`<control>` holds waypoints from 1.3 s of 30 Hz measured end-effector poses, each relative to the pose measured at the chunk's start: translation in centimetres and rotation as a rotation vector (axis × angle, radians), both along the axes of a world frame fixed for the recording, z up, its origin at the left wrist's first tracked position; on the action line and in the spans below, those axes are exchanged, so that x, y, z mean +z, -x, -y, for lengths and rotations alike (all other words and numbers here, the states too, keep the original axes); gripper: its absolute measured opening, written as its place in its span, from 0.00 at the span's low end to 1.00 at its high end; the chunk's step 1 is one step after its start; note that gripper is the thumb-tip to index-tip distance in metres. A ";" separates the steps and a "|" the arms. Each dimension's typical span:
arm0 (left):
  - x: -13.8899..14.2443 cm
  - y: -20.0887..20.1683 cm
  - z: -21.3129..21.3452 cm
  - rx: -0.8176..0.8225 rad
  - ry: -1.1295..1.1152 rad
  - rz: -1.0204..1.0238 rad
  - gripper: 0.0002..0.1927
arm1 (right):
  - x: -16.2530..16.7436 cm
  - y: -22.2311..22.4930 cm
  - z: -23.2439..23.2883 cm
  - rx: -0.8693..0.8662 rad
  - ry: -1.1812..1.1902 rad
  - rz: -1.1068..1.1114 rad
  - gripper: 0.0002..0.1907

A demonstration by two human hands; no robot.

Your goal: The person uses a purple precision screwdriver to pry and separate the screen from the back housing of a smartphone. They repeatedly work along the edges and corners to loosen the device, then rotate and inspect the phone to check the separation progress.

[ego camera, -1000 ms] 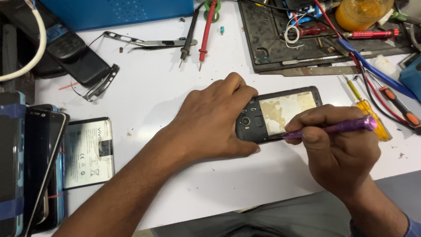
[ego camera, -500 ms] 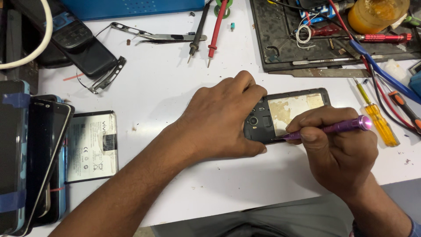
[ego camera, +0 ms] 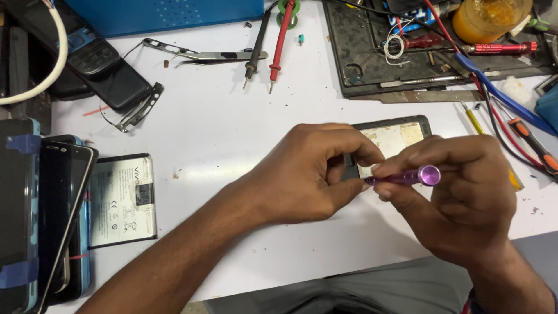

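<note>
A flat phone battery lies at lower left of the frame on the white table, its pale grey label covering the face, with dark print and a row of small symbols. Just left of it, stacked phones show dark, unlit screens, bound with blue tape. At upper left, another black phone lies with its screen dark.

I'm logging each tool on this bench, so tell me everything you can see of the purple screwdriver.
The purple screwdriver is a slim, shiny metallic purple tool with a round flat end cap facing the camera. It lies almost level, its tip end hidden between the fingers. The right hand grips it, the left hand's fingertips meet it, over the opened black phone.
</note>
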State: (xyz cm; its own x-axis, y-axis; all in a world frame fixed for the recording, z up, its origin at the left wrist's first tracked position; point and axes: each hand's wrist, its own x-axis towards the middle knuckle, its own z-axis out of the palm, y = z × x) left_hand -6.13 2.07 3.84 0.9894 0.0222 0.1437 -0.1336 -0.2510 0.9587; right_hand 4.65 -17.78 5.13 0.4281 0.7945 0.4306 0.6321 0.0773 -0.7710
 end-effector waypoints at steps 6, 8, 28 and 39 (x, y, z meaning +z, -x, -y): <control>-1.1 -0.2 0.8 -0.059 0.106 0.014 0.03 | 0.4 0.1 0.6 0.030 0.136 -0.341 0.09; -1.4 -0.3 0.8 -0.057 0.094 0.061 0.04 | 0.7 0.2 0.5 0.030 0.133 -0.432 0.10; -1.1 -0.4 1.0 0.003 -0.019 0.056 0.11 | 1.3 0.8 0.1 -0.110 0.101 -0.327 0.19; -1.1 -0.2 0.8 -0.030 0.022 0.016 0.11 | 0.3 0.5 -0.2 -0.093 0.015 -0.328 0.10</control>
State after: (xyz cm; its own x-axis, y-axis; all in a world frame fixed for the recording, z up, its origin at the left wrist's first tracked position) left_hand -5.91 1.31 2.78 0.9873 -0.0039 0.1590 -0.1558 -0.2252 0.9618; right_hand 4.19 -17.58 5.40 0.6128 0.7509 0.2463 0.3537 0.0180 -0.9352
